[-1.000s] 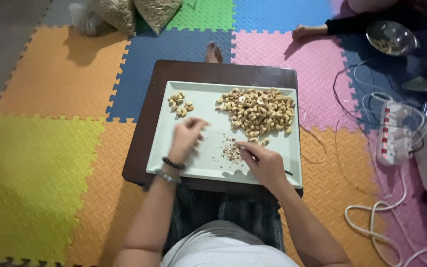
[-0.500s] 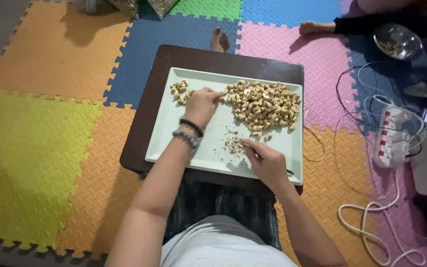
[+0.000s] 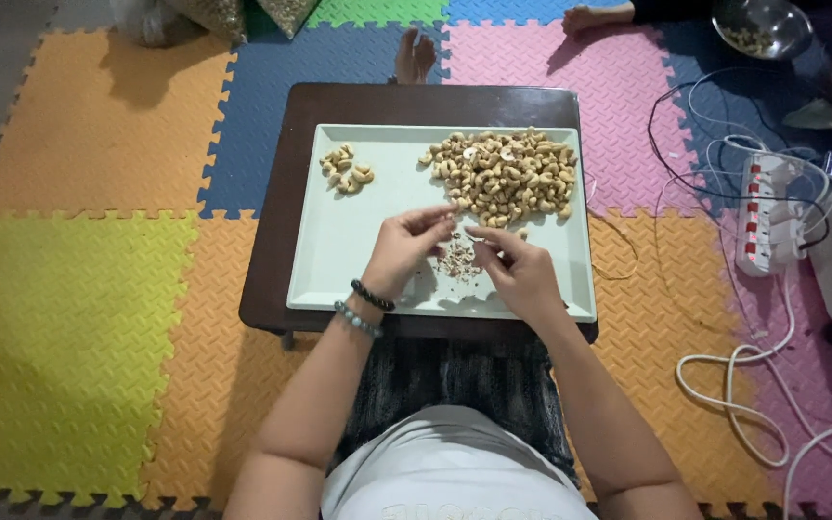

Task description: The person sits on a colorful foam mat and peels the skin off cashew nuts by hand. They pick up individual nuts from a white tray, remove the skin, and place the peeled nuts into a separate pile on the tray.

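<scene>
Small nut piece, too tiny to make out, is sitting pinched between L hand (image 3: 404, 252) and R hand (image 3: 522, 274) fingers, both closing on it above shell scraps (image 3: 456, 262) mid tray (image 3: 358, 270). Big cashew pile (image 3: 505, 175) is crowding tray's far-right edge; small pile (image 3: 346, 169) far-left, bare tray room between. Desk (image 3: 281, 193) rim is showing around tray.

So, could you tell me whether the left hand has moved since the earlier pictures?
Yes. The left hand has come back from the big cashew pile toward the tray's near middle, meeting the right hand above the scraps.
</scene>
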